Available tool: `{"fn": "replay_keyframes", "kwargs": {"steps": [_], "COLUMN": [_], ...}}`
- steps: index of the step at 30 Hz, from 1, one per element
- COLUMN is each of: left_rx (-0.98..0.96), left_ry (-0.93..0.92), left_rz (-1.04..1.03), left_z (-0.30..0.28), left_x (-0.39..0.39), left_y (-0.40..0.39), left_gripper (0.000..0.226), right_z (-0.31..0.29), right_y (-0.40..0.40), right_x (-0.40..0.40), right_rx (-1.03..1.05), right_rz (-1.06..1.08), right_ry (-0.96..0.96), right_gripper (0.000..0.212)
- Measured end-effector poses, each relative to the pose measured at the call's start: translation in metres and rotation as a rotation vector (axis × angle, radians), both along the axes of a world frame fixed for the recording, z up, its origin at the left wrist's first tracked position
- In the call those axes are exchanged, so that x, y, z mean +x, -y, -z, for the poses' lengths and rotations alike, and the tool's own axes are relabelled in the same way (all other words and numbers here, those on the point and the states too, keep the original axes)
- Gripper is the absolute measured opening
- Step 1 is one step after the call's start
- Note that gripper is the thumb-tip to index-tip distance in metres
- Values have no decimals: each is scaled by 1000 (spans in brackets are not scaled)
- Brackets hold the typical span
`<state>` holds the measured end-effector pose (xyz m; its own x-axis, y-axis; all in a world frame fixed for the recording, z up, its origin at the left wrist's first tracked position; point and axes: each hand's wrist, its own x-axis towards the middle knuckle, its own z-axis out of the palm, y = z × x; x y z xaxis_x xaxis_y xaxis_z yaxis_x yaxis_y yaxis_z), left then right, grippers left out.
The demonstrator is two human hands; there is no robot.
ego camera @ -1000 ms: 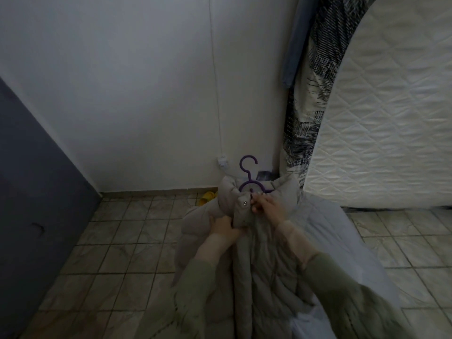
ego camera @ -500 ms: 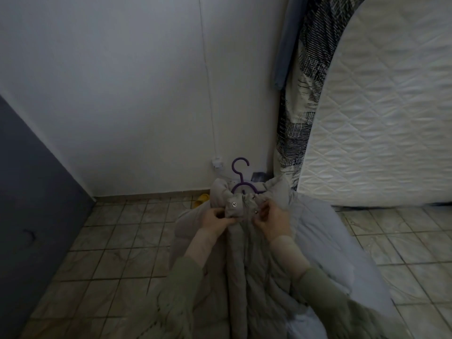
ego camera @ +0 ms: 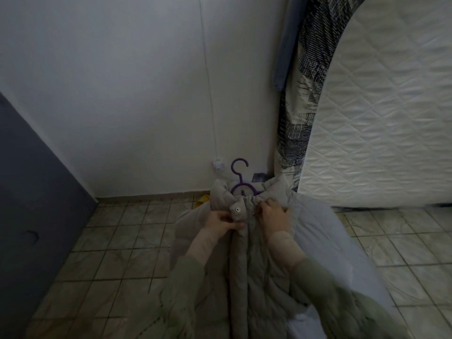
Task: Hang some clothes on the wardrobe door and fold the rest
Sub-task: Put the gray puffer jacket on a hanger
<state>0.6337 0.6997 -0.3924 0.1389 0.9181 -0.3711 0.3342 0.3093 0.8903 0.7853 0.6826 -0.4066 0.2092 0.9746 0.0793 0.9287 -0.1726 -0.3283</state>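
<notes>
Both my hands were at the collar of the grey puffer jacket (ego camera: 247, 270), which lay stretched out in front of me on a purple hanger (ego camera: 241, 182). My left hand (ego camera: 220, 225) pinched the snap flap at the front opening; my right hand (ego camera: 274, 216) gripped the other edge just across the zipper. The hanger's hook stuck out just beyond my fingers, toward the white wall (ego camera: 122, 94). A quilted mattress (ego camera: 381, 118) stood past my right hand.
</notes>
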Motion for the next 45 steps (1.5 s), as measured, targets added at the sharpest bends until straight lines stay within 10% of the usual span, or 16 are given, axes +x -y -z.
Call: {"fn": "replay_keyframes", "kwargs": {"steps": [10, 15, 31, 34, 45], "left_rx": [218, 531, 1101, 1032, 790], "left_ry": [3, -515, -1191, -1178, -1152], "left_rz": [146, 321, 671, 830, 774], "left_z": [-6, -7, -34, -35, -41], "left_x": [-1, 6, 39, 46, 58], "left_y": [13, 18, 16, 6, 3], "left_gripper": [49, 74, 3, 36, 34], "right_z": [-7, -6, -13, -15, -16], "right_y": [13, 18, 20, 20, 19], "right_x": [14, 16, 28, 28, 31], "right_rx": [9, 35, -66, -71, -92], "right_rz": [-24, -30, -90, -91, -106], "right_ry": [-110, -272, -322, -283, -257], "right_gripper": [26, 17, 16, 20, 21]}}
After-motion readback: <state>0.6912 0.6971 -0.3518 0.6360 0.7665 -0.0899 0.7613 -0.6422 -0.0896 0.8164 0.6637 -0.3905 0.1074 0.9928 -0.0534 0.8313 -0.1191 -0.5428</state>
